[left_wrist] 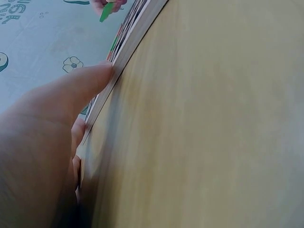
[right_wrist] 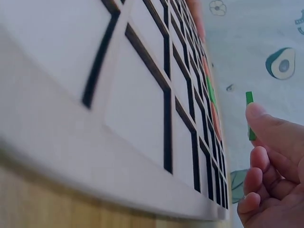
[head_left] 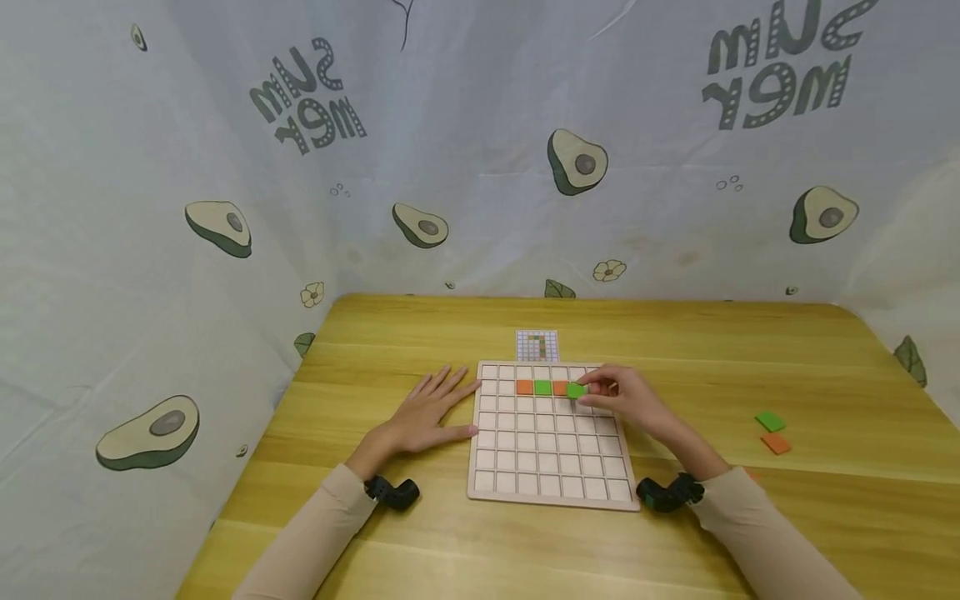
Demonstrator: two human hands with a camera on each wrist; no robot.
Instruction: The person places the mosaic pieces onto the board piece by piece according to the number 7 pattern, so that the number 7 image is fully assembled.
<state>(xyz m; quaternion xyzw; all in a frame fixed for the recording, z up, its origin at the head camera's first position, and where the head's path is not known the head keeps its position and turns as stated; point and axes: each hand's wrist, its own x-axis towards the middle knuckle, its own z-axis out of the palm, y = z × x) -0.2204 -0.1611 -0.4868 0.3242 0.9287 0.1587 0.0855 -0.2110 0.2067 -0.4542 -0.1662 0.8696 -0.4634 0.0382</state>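
Note:
A pale wooden grid board lies on the table. In its second row from the far side sit an orange tile, a green tile and another orange tile. My right hand pinches a green square tile between thumb and fingers, just right of that row; the right wrist view shows this tile edge-on above the board. With fingers spread, my left hand lies flat at the board's left side, its thumb touching the edge.
A small printed card with a coloured grid pattern lies against the board's far edge. To the right on the wooden table are a loose green tile and a loose orange tile. A patterned cloth hangs behind.

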